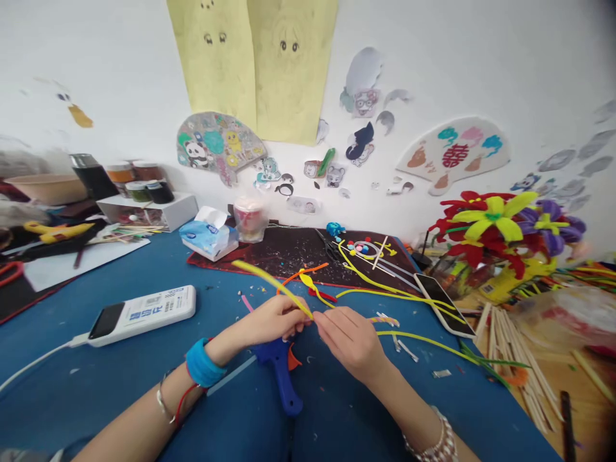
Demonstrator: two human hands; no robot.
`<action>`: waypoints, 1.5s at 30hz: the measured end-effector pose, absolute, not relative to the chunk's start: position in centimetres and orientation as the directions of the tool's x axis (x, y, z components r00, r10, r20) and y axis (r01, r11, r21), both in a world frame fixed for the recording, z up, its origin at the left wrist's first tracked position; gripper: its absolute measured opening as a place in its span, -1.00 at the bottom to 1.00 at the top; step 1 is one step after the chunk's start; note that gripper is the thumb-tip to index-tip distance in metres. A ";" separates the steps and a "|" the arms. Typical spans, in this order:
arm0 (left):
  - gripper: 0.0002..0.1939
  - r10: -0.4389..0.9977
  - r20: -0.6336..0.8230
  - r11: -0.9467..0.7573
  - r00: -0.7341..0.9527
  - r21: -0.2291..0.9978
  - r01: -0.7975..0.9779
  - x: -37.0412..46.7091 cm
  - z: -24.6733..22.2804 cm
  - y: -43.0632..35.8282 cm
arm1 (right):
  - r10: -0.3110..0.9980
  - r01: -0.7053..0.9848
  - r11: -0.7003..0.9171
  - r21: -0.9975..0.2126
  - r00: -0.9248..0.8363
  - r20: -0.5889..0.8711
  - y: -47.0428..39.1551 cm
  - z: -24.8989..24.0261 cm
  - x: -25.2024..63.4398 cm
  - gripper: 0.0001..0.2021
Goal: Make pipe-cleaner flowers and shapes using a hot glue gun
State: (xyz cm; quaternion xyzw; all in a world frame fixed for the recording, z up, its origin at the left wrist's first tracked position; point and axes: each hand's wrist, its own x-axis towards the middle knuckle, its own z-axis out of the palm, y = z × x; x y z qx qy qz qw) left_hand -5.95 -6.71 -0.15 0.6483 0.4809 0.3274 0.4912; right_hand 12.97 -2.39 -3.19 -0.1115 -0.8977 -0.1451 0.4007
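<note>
A yellow pipe cleaner [269, 278] slants up to the left from between my hands. My left hand [279, 319] pinches it near its lower end, fingers closed. Right beside it, my right hand [349, 337] is closed on the same end, fingertips nearly meeting those of the left. Beneath the hands lies a blue glue gun [283, 378] with an orange trigger. Just behind them are an orange pipe cleaner [308, 271] and a yellow twisted piece [308, 280] with a red part by it. More yellow pipe cleaners [385, 292] stretch to the right.
A white power bank [163, 312] with a cable lies left, and a tissue pack [209, 237] behind. Scissors [330, 247] rest on a dark mat [283, 249]. At right are a phone [445, 305], pipe-cleaner flowers [495, 218] and wooden sticks [514, 366].
</note>
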 end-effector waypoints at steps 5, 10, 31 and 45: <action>-0.77 0.962 0.117 -0.199 0.247 0.919 0.340 -5.5 -0.4 -6.8 | 0.199 0.327 0.945 -0.002 -0.572 0.796 -2.2 -3.1 12.7 -0.83; -0.80 0.887 0.400 -0.456 0.229 0.690 0.562 -5.2 -1.0 -7.0 | 0.385 0.319 0.918 -0.237 -0.568 0.728 -2.8 -3.1 12.4 -0.85; -0.81 0.934 0.295 -0.354 0.200 0.704 0.616 -5.4 0.1 -7.6 | 0.399 0.282 0.916 -0.286 -0.545 0.737 -3.4 -3.7 12.6 -0.82; -0.81 0.756 0.403 -0.654 0.515 0.482 0.583 -6.3 0.1 -8.2 | 0.616 -0.053 -0.321 -0.945 -0.770 -0.166 -3.8 -3.0 12.0 -0.71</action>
